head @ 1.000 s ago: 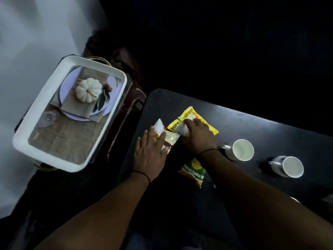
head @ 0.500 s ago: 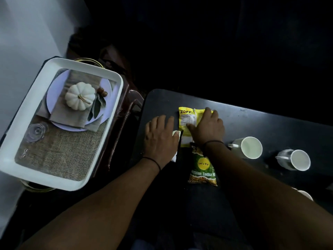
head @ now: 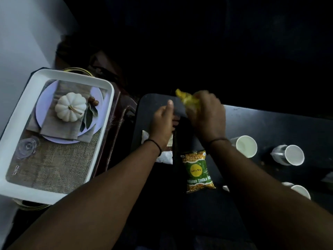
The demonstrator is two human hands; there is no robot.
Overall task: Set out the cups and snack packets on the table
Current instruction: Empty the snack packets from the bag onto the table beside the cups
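Right hand [head: 207,112] grips the yellow packet [head: 187,100] at 12 o'clock; left hand [head: 162,121] looks loose, holding nothing. It may slip off the desk [head: 270,127] edge.

Tray [head: 16,134]: left of the table [head: 270,127], apart from it.
Packet [head: 197,171]: on the table, near edge — right of the flat packet [head: 164,157].
Flat packet: under the left wrist.
Cups: cup A [head: 246,146] right of the packets; cup B [head: 290,155] further right; cup C [head: 300,191] nearer — at the right edge.
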